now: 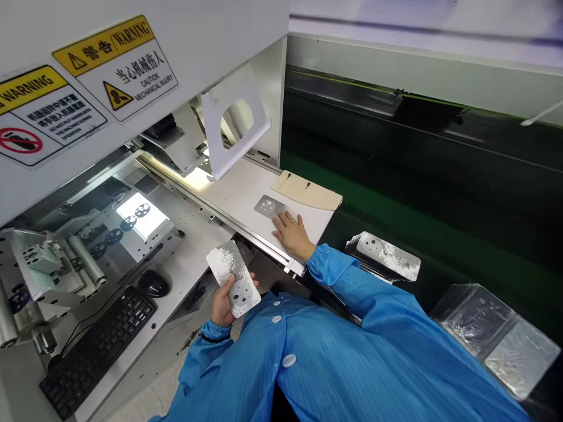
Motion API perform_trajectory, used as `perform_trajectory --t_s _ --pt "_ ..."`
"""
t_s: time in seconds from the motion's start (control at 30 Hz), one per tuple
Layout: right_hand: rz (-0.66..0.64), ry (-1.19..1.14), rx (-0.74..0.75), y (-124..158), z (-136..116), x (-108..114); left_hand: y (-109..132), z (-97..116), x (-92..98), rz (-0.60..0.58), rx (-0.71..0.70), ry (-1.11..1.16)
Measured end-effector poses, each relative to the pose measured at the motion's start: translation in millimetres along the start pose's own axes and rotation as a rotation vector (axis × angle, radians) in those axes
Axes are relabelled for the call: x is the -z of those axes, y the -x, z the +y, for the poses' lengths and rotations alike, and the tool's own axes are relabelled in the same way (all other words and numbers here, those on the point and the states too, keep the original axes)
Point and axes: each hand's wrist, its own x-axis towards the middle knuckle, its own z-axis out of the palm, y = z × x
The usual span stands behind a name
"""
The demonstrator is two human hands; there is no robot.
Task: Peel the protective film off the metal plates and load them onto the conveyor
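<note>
My left hand (223,305) grips a silvery phone-shaped sheet (231,266) by its near end, thumb on top. It has rounded corners, a wrinkled shiny surface and a group of round holes near my thumb. Whether it is one sheet or several together, I cannot tell. My right hand (295,234) lies with fingers stretched out over the near end of a similar grey sheet (266,205). That one rests flat on the white feed board (237,190), its holes toward the machine. My fingers cover part of it.
A cream guide plate (312,190) lies along the board's far side. Right of the board stands a stack of silvery sheets (389,256), with film-covered packs (497,334) farther right. A white bracket (235,126) hangs over the board. At left are a keyboard (99,351) and mouse (153,283).
</note>
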Motion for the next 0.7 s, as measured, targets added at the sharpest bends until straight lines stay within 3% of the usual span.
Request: perform_trajectory --t_s 0.17,0.4,0.7 --pt "-0.074 -0.007 -0.016 -9.1 -6.6 -3.8 -10.4 4.6 4.5 -0.078 0.048 0.025" --pt "-0.103 -0.026 -0.018 -39.3 0.8 1.1 -16.8 8.8 0.0 -0.090 0.030 -0.007" --pt "-0.097 -0.040 -0.030 -45.7 0.8 0.5 -20.3 10.8 -1.3 -0.101 0.041 -0.022"
